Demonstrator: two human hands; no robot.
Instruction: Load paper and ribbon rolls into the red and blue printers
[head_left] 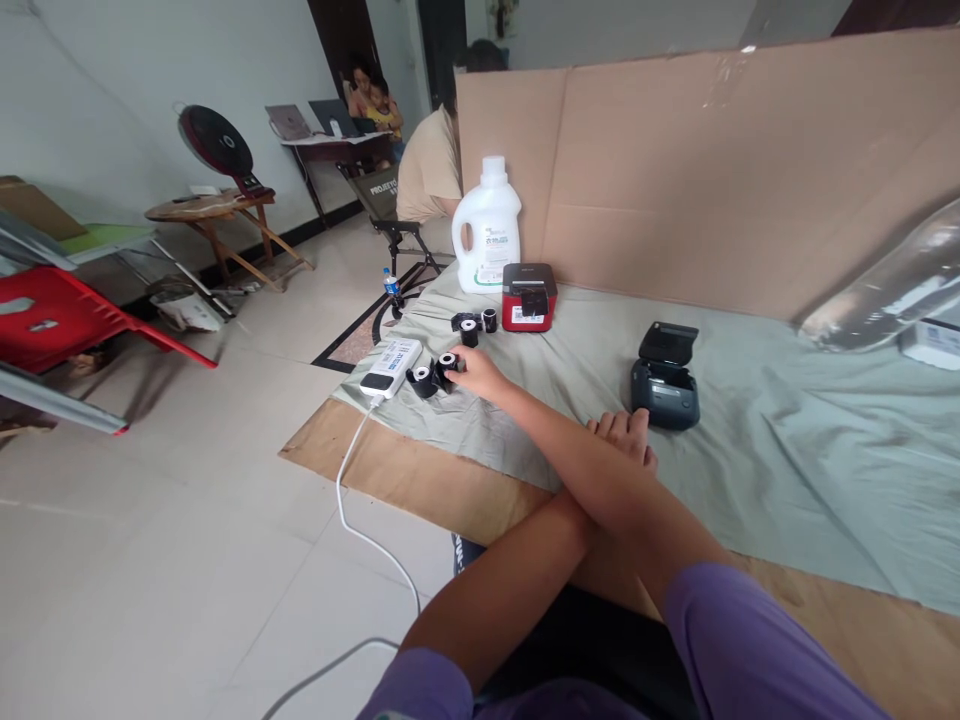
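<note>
My forearms cross, the right above the left. At the left side of the cloth, my right hand [474,376] has its fingertips closed on a small black roll [448,362] with a white core. A similar black roll [422,380] lies right beside it, and a black roll [469,332] sits farther back among others. My left hand [619,432] rests on the cloth at the near left corner of a small black printer [666,400], whose lid stands up. Its fingers are apart and seem to hold nothing; my right forearm partly hides it.
A red and black box-shaped device [528,312] and a white jug [489,235] stand before a cardboard panel [675,180]. A white power strip [391,367] with a cable lies at the cloth's left edge. A clear plastic package [885,285] leans at right. Other people sit behind.
</note>
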